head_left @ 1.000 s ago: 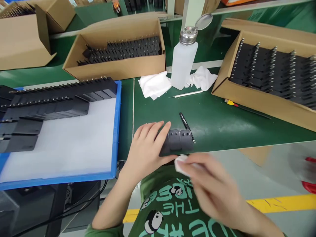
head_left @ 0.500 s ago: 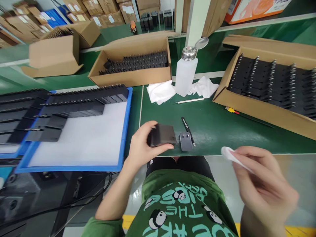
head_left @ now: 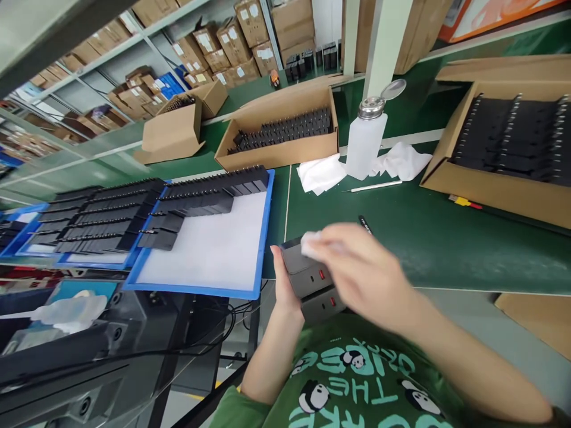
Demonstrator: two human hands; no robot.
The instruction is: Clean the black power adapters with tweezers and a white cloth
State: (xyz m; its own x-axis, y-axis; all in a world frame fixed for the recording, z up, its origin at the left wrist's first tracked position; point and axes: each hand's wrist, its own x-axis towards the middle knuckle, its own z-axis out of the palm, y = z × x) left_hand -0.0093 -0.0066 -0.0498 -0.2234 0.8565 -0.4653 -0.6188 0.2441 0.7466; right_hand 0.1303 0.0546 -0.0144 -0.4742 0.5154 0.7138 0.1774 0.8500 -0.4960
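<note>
My left hand (head_left: 288,288) is wrapped around a dark grey charger block (head_left: 306,282), just above the table's front edge. Facing me are two port faces, each with a small slot and a red port; whether this is one body or two chargers side by side I cannot tell. Between the fingertips of my right hand (head_left: 363,270) is a folded white wipe (head_left: 311,244), which lies against the charger's upper side. That hand is slightly blurred and covers the charger's right part. Behind it, the end of a slim black tool (head_left: 364,224) shows on the green tabletop.
To the left, a blue-rimmed tray (head_left: 264,238) carries rows of black chargers. At the back stand an open carton (head_left: 285,147) of chargers and a white pump bottle (head_left: 364,145) between crumpled wipes (head_left: 322,173). Another carton (head_left: 495,196) is at right, near a thin white stick (head_left: 377,186).
My right hand has come in from the right with the wipe and is now at the charger. The charger is turned to show its ports. The small charger on the table is no longer visible.
</note>
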